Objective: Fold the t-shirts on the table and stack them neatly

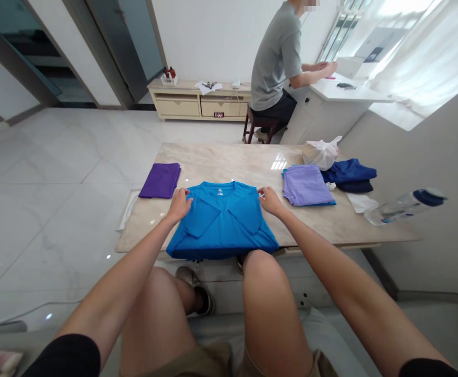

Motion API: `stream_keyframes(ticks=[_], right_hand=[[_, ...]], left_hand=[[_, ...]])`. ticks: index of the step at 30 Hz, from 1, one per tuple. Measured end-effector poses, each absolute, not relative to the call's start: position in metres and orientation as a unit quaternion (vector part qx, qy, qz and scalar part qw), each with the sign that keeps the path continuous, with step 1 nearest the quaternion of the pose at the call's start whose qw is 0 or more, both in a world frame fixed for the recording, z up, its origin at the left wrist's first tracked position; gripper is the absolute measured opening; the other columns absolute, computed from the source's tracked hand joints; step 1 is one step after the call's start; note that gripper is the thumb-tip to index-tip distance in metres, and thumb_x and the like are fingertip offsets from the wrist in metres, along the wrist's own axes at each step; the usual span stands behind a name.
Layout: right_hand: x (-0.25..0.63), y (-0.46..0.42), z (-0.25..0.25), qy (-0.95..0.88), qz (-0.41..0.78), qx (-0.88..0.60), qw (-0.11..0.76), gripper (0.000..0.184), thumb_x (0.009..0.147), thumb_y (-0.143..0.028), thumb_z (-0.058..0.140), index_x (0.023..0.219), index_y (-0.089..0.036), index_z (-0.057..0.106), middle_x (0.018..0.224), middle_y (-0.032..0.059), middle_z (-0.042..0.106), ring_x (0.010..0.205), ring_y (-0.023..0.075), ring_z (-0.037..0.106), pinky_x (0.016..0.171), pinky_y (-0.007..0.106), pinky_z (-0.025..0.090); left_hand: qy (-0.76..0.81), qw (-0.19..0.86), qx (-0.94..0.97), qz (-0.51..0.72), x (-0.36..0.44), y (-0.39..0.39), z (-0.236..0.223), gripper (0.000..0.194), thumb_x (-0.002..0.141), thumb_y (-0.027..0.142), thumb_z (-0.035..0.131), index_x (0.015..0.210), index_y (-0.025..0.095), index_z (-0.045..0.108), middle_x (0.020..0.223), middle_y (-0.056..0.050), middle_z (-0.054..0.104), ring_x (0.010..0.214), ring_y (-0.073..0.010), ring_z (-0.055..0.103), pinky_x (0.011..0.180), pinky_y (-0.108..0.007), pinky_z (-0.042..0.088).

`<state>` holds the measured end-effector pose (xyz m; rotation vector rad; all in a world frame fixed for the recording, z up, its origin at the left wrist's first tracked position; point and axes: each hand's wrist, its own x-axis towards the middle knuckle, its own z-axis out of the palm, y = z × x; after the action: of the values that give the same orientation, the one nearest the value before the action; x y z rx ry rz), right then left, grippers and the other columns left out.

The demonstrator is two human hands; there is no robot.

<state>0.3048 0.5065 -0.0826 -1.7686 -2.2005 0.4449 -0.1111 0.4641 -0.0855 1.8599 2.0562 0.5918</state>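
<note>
From here I have the blue T-shirt (221,225) lying flat on the marble table (217,161), collar toward the far side, sleeves folded in over its body; its near hem hangs over the table edge. The left hand (180,205) rests on the shoulder at the left of my view; the left fingers (184,195) are curled and close together on the cloth. The right hand (270,201) sits on the opposite shoulder; the right fingers (263,193) are bunched at the edge, and I cannot tell whether either hand pinches cloth. Just left of the shirt lies a folded purple garment (160,180); just right, a folded lilac garment (307,185), a navy garment (349,175) beyond it; a plastic water bottle (404,207) lies at the table's right end.
</note>
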Motion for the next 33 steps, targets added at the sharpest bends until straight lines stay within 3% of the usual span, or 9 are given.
stream_keyframes(ticks=[4,9,12,14,17,20,24,28,33], right_hand=[[0.320,0.558,-0.080,-0.767,0.178,-0.605,0.120,0.042,0.093,-0.021,0.080,0.133,-0.012,0.073,0.132,0.0186,0.073,0.111,0.0267,0.073,0.103,0.041,0.060],[0.309,0.602,-0.089,-0.794,0.230,-0.560,0.044,0.079,0.075,-0.031,0.102,0.143,-0.014,0.064,0.137,0.0187,0.072,0.121,0.0316,0.072,0.105,0.043,0.059],[0.298,0.615,-0.089,-0.780,0.274,-0.563,-0.018,0.095,0.073,-0.035,0.104,0.153,-0.016,0.056,0.137,0.0165,0.074,0.115,0.0289,0.075,0.099,0.038,0.061],[0.291,0.618,-0.086,-0.777,0.277,-0.561,-0.062,0.090,0.074,-0.036,0.104,0.150,-0.016,0.060,0.131,0.0142,0.077,0.111,0.0284,0.076,0.096,0.037,0.061],[0.282,0.615,-0.076,-0.797,0.249,-0.534,-0.132,0.061,0.078,-0.037,0.101,0.130,-0.016,0.076,0.120,0.0117,0.082,0.107,0.0297,0.077,0.093,0.036,0.060],[0.277,0.606,-0.064,-0.815,0.225,-0.509,-0.160,0.040,0.083,-0.039,0.097,0.114,-0.018,0.083,0.112,0.0098,0.083,0.103,0.0299,0.078,0.089,0.035,0.060],[0.276,0.593,-0.046,-0.822,0.200,-0.518,-0.122,0.041,0.083,-0.035,0.097,0.117,-0.017,0.084,0.117,0.0113,0.083,0.103,0.0296,0.078,0.089,0.033,0.059],[0.278,0.594,-0.028,-0.824,0.145,-0.543,-0.070,0.041,0.085,-0.029,0.094,0.122,-0.015,0.081,0.124,0.0137,0.081,0.111,0.0296,0.076,0.094,0.033,0.059],[0.273,0.626,-0.010,-0.786,0.073,-0.613,0.034,0.040,0.090,-0.030,0.088,0.125,-0.016,0.077,0.126,0.0165,0.076,0.118,0.0357,0.072,0.101,0.043,0.059]], left_hand=[[0.740,0.187,0.620,0.184,-0.133,0.509,-0.080,0.048,0.089,0.038,0.079,0.127,0.016,0.060,0.124,-0.018,0.074,0.114,-0.0313,0.075,0.102,-0.044,0.061],[0.750,0.239,0.603,0.131,-0.133,0.543,-0.088,0.080,0.064,0.057,0.100,0.123,0.020,0.060,0.123,-0.018,0.078,0.123,-0.0397,0.073,0.102,-0.044,0.058],[0.743,0.265,0.610,0.075,-0.131,0.555,-0.089,0.081,0.050,0.058,0.105,0.110,0.021,0.066,0.116,-0.016,0.080,0.120,-0.0414,0.074,0.094,-0.040,0.058],[0.726,0.282,0.626,0.038,-0.130,0.559,-0.087,0.071,0.046,0.057,0.105,0.097,0.022,0.070,0.103,-0.011,0.081,0.112,-0.0399,0.075,0.088,-0.038,0.056],[0.694,0.331,0.639,0.008,-0.130,0.559,-0.081,0.060,0.044,0.061,0.103,0.079,0.024,0.073,0.084,-0.004,0.078,0.100,-0.0355,0.075,0.082,-0.036,0.054],[0.671,0.382,0.636,0.008,-0.126,0.552,-0.073,0.059,0.040,0.065,0.102,0.075,0.025,0.076,0.081,-0.001,0.078,0.095,-0.0318,0.074,0.078,-0.033,0.053],[0.662,0.404,0.630,0.036,-0.119,0.539,-0.059,0.057,0.038,0.059,0.103,0.074,0.023,0.076,0.079,-0.001,0.077,0.092,-0.0302,0.073,0.075,-0.032,0.053],[0.668,0.358,0.645,0.098,-0.120,0.546,-0.045,0.050,0.047,0.054,0.101,0.071,0.023,0.071,0.075,0.000,0.072,0.089,-0.0273,0.070,0.077,-0.033,0.055],[0.688,0.254,0.658,0.175,-0.129,0.594,-0.023,0.047,0.062,0.047,0.095,0.095,0.017,0.079,0.091,-0.004,0.076,0.102,-0.0283,0.071,0.096,-0.035,0.056]])
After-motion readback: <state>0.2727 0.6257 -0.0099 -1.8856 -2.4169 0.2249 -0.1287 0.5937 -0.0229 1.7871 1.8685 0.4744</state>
